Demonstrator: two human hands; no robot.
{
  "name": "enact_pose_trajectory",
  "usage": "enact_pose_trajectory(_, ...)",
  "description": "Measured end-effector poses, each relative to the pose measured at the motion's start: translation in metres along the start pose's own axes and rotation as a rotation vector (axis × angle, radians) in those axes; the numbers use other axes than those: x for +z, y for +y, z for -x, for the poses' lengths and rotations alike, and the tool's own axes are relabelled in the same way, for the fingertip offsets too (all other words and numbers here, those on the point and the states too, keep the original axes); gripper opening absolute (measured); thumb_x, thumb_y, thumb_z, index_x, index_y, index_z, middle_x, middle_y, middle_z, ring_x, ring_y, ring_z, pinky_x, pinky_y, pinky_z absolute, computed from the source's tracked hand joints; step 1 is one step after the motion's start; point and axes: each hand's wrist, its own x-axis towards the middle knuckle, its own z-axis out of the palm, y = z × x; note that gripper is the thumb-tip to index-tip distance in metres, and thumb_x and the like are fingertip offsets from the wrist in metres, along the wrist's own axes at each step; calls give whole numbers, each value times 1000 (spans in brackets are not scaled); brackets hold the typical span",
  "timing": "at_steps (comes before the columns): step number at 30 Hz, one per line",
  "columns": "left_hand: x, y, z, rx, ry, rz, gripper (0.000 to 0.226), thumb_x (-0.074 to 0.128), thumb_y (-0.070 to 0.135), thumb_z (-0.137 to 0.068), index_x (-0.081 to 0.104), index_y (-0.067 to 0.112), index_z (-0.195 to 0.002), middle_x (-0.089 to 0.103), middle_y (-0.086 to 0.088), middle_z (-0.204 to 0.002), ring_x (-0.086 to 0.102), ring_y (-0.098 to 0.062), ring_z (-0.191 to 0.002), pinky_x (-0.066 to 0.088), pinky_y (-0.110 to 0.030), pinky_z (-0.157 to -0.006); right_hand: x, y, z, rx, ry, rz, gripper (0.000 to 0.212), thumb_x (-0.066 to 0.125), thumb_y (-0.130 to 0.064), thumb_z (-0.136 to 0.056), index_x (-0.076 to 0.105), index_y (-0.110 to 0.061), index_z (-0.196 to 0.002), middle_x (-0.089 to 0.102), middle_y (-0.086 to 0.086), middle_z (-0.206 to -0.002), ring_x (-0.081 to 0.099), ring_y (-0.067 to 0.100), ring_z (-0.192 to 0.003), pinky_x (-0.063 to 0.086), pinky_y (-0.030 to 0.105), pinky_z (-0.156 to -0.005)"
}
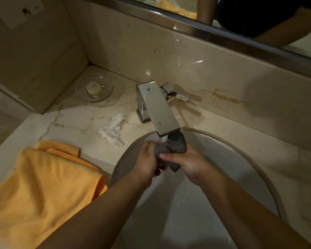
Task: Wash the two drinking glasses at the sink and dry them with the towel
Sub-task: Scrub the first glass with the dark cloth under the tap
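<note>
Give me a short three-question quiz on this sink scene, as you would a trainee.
1. True or false: the left hand and the right hand both grip the grey cloth under the faucet.
2. Where does the orange towel lie? A) in the basin B) on the counter left of the sink C) draped over the tap
3. Fill in: the glass dish in the corner holds a piece of ____.

Key: 1 true; 2 B; 3 soap.
</note>
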Motion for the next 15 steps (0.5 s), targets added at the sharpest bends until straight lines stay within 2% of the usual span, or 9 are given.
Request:
enact_pose_trajectory(3, -9, 12, -5, -141, 54, 164, 37, 30, 36, -99, 55, 12, -86, 52, -5, -59, 46, -12, -43, 33, -17, -40, 14, -2, 5, -93, 28, 131, 25, 77, -6, -70, 66, -27, -78, 70, -6, -78, 66, 7, -77, 52, 22, -71)
enact_pose_trajectory(5, -18, 24, -8, -314, -72, 255, 36, 33, 36, -98, 57, 16, -82, 57, -6, -64, 51, -16, -54, 37, -19, -47, 15, 1, 9, -170, -18, 383, 18, 77, -19, -71, 66, -28, -83, 70, -5, -85, 60, 2, -83, 43, 26, -90)
enact_pose_trajectory(7, -27, 30, -12, -416, -191, 203, 26, 42, 37, -91, 58, 18, -87, 60, -9, -80, 54, -19, -66, 39, -23, -58, 13, 3, 14, -270, -57, 702, 19, 69, -43, -69, 65, -37, -87, 70, -11, -90, 54, -5, -91, 20, 26, -110)
enact_pose_trajectory(8, -28, 29, -14, -423, -217, 137, 26, 44, 42, -89, 57, 19, -87, 60, -8, -81, 55, -17, -62, 39, -21, -56, 12, 4, 14, -278, -52, 684, 14, 69, -43, -69, 64, -39, -81, 68, -15, -83, 55, -6, -87, 23, 27, -109)
enact_pose_trajectory(9, -26, 30, -13, -411, -196, 75, 30, 45, 46, -88, 57, 20, -84, 60, -5, -75, 54, -14, -53, 39, -19, -50, 11, 2, 14, -251, -41, 535, 11, 74, -32, -70, 65, -36, -73, 67, -15, -74, 59, -4, -77, 36, 30, -101)
enact_pose_trajectory(10, -23, 29, -12, -349, -136, 43, 34, 43, 49, -89, 57, 19, -81, 61, -3, -68, 55, -13, -47, 39, -19, -46, 11, -1, 12, -196, -5, 313, 18, 76, -16, -72, 66, -30, -69, 67, -12, -65, 63, 0, -67, 48, 28, -85)
enact_pose_trajectory(12, -11, 25, -10, -80, 26, 94, 30, 44, 37, -94, 59, 13, -84, 63, -7, -69, 60, -15, -54, 45, -22, -46, 12, -6, 4, -52, 76, -93, 23, 70, 0, -75, 69, -22, -71, 70, -7, -62, 67, 4, -61, 52, 19, -64)
enact_pose_trajectory(13, -5, 24, -5, 28, 102, 112, 24, 44, 28, -96, 56, 11, -84, 60, -8, -70, 58, -15, -54, 44, -22, -44, 15, -7, 0, 4, 105, -161, 20, 67, 0, -77, 69, -19, -74, 71, -5, -67, 68, 5, -63, 52, 17, -61)
enact_pose_trajectory(15, -1, 20, -3, 41, 183, 91, 20, 40, 21, -98, 53, 10, -87, 53, -8, -66, 47, -14, -45, 34, -19, -39, 19, -7, -1, 29, 102, -94, 15, 68, -4, -78, 68, -19, -78, 71, 0, -75, 69, 12, -72, 51, 19, -61)
